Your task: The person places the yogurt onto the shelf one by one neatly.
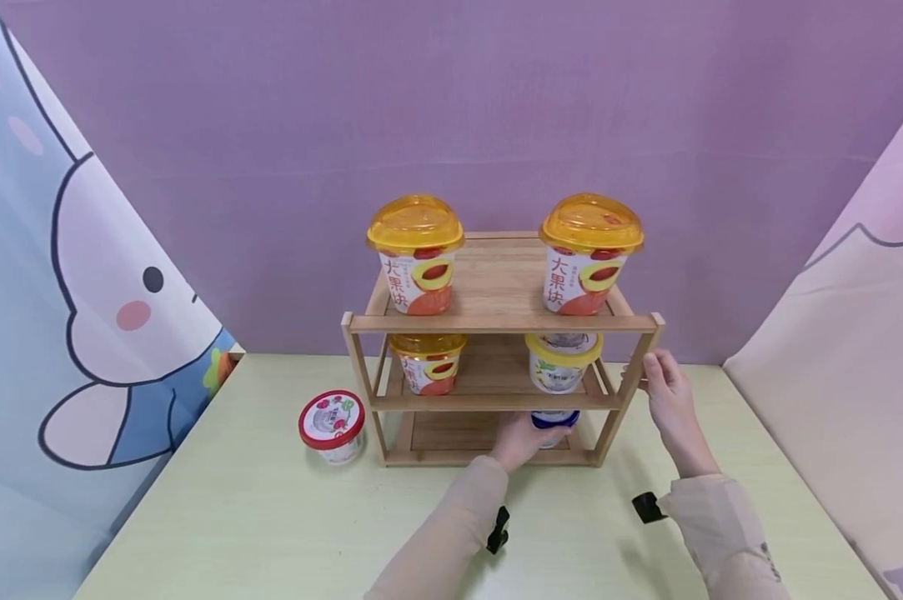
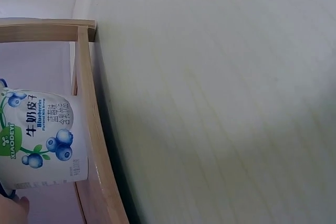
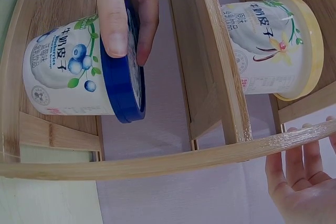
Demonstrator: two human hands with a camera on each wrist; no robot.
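On the bottom tier of a wooden rack [image 1: 489, 322], my left hand [image 1: 522, 437] grips a white tub [image 3: 68, 72] by its blue lid [image 3: 122, 77]. The tub is printed with blueberries and stands upright. My thumb lies along the near side of the lid, and other fingers show past its far side. My right hand [image 1: 669, 392] holds the rack's front right post [image 1: 629, 383]; its fingers [image 3: 295, 161] pass behind the post. Just above the blue-lidded tub, a yellow-lidded tub [image 1: 559, 367] sits on the middle tier.
Two peach cups with orange domed lids, a left one [image 1: 418, 254] and a right one [image 1: 589, 254], stand on top. Another peach cup [image 1: 430, 367] occupies the middle tier's left. A red-lidded tub [image 1: 333, 425] stands on the table [image 1: 256, 517] left of the rack. A purple curtain [image 1: 481, 108] hangs behind.
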